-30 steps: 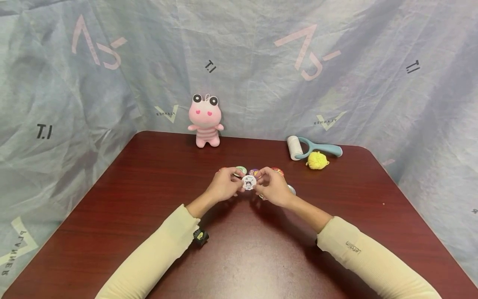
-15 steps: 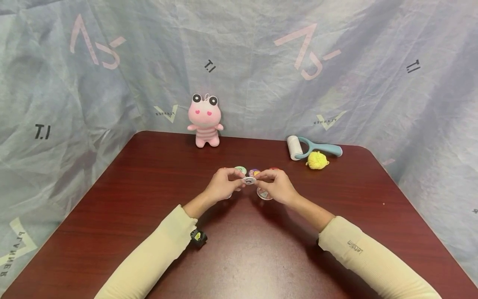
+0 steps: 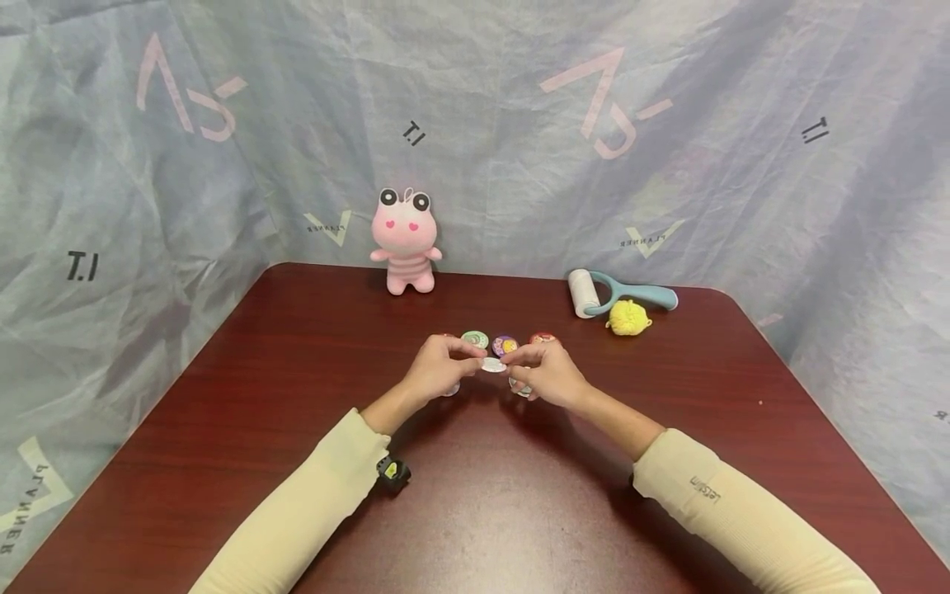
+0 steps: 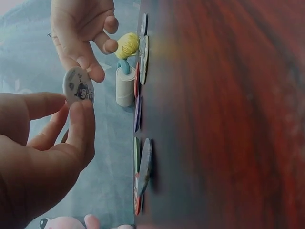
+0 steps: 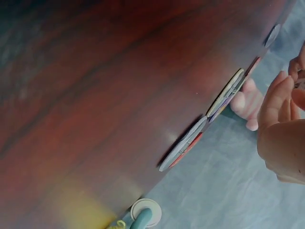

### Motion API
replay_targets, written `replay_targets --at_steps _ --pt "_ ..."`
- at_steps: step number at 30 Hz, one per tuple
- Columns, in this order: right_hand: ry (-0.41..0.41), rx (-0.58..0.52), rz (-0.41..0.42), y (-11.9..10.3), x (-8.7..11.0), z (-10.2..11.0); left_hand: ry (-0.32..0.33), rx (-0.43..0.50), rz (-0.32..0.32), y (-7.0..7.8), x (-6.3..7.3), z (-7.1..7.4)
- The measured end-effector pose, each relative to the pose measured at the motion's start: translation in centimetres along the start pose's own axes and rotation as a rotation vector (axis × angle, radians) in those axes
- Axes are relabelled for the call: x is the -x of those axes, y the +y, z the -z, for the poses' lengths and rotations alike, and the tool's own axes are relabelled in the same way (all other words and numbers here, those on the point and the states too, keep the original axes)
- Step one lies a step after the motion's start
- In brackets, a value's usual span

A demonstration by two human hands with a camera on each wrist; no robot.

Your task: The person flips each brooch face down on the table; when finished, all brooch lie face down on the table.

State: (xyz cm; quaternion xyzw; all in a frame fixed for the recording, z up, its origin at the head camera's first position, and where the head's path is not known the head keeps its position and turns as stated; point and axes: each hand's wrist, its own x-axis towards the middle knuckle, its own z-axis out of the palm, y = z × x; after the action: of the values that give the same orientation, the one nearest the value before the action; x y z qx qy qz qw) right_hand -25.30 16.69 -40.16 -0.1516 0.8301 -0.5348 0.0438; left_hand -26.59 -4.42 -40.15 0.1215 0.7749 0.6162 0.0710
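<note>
Between my two hands, above the table, is a round white button badge (image 3: 493, 365) with a small dark-haired cartoon figure, clearest on the badge (image 4: 79, 87) in the left wrist view. My left hand (image 3: 438, 367) pinches its left edge between thumb and fingers. From the opposite side, my right hand (image 3: 552, 375) grips the right edge with its fingertips. Several other round badges lie beneath and behind the hands: a green one (image 3: 475, 339), a purple one (image 3: 505, 346), a red one (image 3: 545, 338) and a pale one (image 3: 522, 386) partly covered by the right hand.
A pink striped plush toy (image 3: 406, 243) sits at the back left of the dark red table (image 3: 475, 495). Toward the back right lie a blue-handled lint roller (image 3: 631, 293) and a yellow yarn ball (image 3: 628, 318). Grey cloth (image 3: 490, 165) hangs behind the table.
The badge has tipped from facing the head camera to lying nearly flat, its picture no longer clear there. Both hands still hold it, and more of the purple badge shows.
</note>
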Motion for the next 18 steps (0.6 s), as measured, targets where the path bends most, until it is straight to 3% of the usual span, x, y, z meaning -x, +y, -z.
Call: replay_targets --at_steps 4,18 --pt "-0.025 0.043 -0.027 -0.2 0.1 -0.1 -0.008 -0.037 0.023 0.0 0.1 0.2" --pt "-0.084 0.136 -0.017 0.2 -0.1 -1.0 -0.083 -0.261 0.010 -0.3 0.0 0.2"
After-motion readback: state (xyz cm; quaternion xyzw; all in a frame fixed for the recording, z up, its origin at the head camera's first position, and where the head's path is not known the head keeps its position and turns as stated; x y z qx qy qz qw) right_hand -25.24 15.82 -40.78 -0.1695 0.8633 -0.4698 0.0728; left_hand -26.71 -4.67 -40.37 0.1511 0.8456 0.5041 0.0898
